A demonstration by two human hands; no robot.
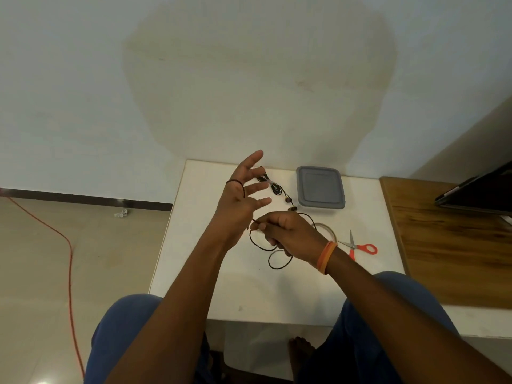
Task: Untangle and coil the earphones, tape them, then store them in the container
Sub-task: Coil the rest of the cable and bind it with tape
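A black earphone cable [279,264] hangs in loose loops over the white table [194,245]. My left hand [243,195] is raised with fingers spread, and the cable is wound once around its palm. My right hand [288,234] pinches the cable just right of the left wrist. Two earbuds [291,204] dangle above the right hand. A second, coiled and taped earphone bundle [273,185] lies behind my left fingers. The grey lidded container [320,187] stands closed at the table's back. A clear tape roll [327,230] lies partly hidden behind my right wrist.
Scissors with orange handles [360,246] lie right of the tape. A wooden board [448,239] adjoins the table on the right, with a dark laptop [482,189] on it. An orange cord [69,259] runs across the floor at left. My knees frame the table's near edge.
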